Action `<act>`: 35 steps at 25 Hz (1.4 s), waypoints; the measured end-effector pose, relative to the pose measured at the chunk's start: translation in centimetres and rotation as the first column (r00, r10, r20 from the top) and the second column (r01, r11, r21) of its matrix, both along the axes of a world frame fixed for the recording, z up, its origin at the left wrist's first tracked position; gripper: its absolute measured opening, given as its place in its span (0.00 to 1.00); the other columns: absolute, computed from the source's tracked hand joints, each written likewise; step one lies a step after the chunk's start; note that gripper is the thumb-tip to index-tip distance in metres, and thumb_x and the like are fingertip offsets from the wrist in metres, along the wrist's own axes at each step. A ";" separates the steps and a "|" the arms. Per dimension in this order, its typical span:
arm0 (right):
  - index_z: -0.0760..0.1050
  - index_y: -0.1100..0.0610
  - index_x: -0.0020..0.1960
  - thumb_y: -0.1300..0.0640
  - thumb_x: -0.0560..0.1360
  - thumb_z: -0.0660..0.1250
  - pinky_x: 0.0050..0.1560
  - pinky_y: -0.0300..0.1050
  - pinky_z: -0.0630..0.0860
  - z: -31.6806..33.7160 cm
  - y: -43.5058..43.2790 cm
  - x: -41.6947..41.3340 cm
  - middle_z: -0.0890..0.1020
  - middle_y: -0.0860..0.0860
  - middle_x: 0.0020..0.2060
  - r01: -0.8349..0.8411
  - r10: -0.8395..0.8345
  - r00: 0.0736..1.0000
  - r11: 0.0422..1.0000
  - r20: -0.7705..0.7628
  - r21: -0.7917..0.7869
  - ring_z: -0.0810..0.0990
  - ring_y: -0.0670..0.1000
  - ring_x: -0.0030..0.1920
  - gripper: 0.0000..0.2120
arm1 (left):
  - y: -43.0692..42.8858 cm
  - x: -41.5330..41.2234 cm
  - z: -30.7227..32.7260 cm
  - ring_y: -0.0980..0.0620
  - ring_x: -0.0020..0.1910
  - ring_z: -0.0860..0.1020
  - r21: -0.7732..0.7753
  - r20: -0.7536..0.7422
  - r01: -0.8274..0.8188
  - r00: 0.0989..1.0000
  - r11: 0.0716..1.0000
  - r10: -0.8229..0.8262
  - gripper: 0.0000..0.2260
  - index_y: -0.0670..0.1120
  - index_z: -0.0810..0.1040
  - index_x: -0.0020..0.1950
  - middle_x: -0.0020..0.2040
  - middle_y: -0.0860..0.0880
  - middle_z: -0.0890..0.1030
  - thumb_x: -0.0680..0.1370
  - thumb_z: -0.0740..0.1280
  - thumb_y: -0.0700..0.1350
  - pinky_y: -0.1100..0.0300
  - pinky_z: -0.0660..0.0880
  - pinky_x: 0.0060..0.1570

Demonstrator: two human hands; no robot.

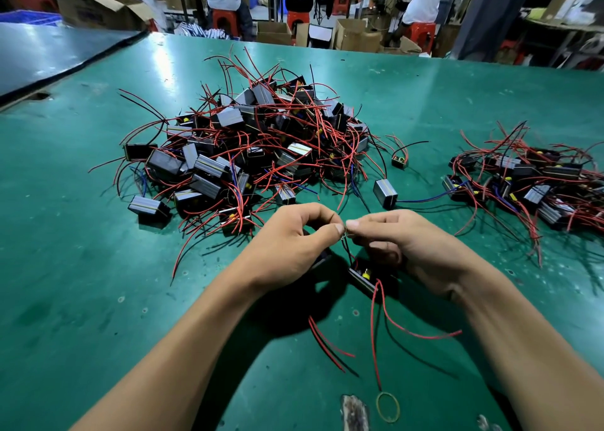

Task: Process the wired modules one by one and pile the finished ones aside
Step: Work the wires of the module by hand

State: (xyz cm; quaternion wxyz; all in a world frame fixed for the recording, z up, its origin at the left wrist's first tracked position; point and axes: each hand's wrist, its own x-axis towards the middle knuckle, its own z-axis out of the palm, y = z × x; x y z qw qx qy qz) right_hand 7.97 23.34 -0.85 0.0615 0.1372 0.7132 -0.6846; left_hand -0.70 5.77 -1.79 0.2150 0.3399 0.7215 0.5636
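A green table bears a big pile of wired modules at centre and a smaller pile at right. In front, the left hand and right hand each pinch the wire ends of one module, which sits just below and is partly hidden by the right hand.

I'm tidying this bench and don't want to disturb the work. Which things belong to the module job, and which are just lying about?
Job:
module under the hands
its wire ends, pinched by left hand and right hand
big pile
right pile
loose module

Lying about:
rubber band
cardboard box
stools
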 end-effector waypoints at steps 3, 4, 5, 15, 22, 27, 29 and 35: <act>0.84 0.56 0.43 0.50 0.64 0.77 0.27 0.30 0.61 0.2 0.2 0.2 0.77 0.47 0.34 0.018 -0.020 0.997 0.999 -0.069 -0.035 0.66 0.42 0.28 0.12 | 0.1 -0.1 -0.1 0.52 0.31 0.72 0.026 0.029 -0.043 0.999 0.999 0.042 0.06 0.46 0.80 0.44 0.32 0.54 0.77 0.79 0.67 0.44 0.60 0.69 0.35; 0.85 0.55 0.45 0.51 0.64 0.77 0.28 0.30 0.65 0.3 0.3 0.3 0.79 0.48 0.35 0.012 -0.012 0.996 1.000 -0.093 -0.005 0.69 0.43 0.29 0.11 | 0.1 -0.1 -0.1 0.53 0.32 0.73 0.037 0.049 -0.051 0.998 0.998 0.050 0.06 0.45 0.80 0.44 0.33 0.53 0.77 0.79 0.67 0.43 0.61 0.70 0.35; 0.86 0.54 0.45 0.52 0.65 0.76 0.32 0.31 0.69 0.3 0.3 0.3 0.81 0.50 0.36 0.010 -0.005 0.993 0.999 -0.119 0.039 0.72 0.44 0.32 0.10 | 0.1 -0.1 -0.2 0.53 0.32 0.73 0.049 0.077 -0.057 0.996 0.997 0.053 0.06 0.44 0.80 0.44 0.34 0.51 0.76 0.79 0.67 0.43 0.61 0.70 0.35; 0.83 0.48 0.44 0.55 0.73 0.76 0.34 0.33 0.66 -0.4 -0.5 0.2 0.81 0.41 0.35 0.288 0.064 0.855 0.767 -0.515 0.573 0.69 0.42 0.29 0.03 | 0.0 -0.3 0.0 0.55 0.34 0.72 0.045 0.135 -0.040 0.990 0.998 0.033 0.06 0.45 0.81 0.43 0.35 0.51 0.76 0.80 0.67 0.43 0.65 0.70 0.36; 0.79 0.53 0.38 0.59 0.76 0.72 0.27 0.32 0.67 -0.3 -1.2 -0.1 0.76 0.46 0.31 0.158 -0.112 0.965 0.971 -0.237 0.182 0.69 0.44 0.28 0.08 | 0.0 -0.1 0.0 0.56 0.32 0.72 0.024 0.120 0.001 0.993 1.000 -0.004 0.06 0.46 0.81 0.43 0.32 0.55 0.77 0.79 0.68 0.42 0.66 0.70 0.34; 0.83 0.52 0.43 0.57 0.73 0.76 0.31 0.37 0.68 -0.1 -0.9 0.4 0.80 0.41 0.30 0.218 -0.041 0.901 0.904 -0.432 0.369 0.69 0.44 0.28 0.02 | 0.1 -0.1 0.1 0.55 0.35 0.73 0.058 0.170 -0.042 0.985 0.997 0.031 0.07 0.45 0.81 0.42 0.35 0.51 0.76 0.79 0.67 0.40 0.66 0.71 0.36; 0.84 0.52 0.44 0.58 0.72 0.76 0.31 0.30 0.65 -0.1 -0.8 0.4 0.79 0.37 0.28 0.211 0.007 0.895 0.874 -0.446 0.437 0.69 0.40 0.27 0.03 | 0.1 -0.2 0.2 0.54 0.37 0.73 0.043 0.162 -0.039 0.986 0.998 0.032 0.06 0.45 0.81 0.43 0.37 0.49 0.77 0.79 0.67 0.41 0.62 0.70 0.40; 0.79 0.53 0.44 0.57 0.79 0.69 0.36 0.37 0.67 -0.4 -0.7 0.0 0.75 0.41 0.32 0.093 0.049 0.943 0.911 -0.329 0.403 0.69 0.42 0.33 0.05 | 0.0 -0.1 0.2 0.57 0.34 0.74 0.047 0.176 -0.014 0.984 0.999 0.006 0.07 0.47 0.81 0.42 0.34 0.53 0.78 0.79 0.67 0.41 0.68 0.72 0.36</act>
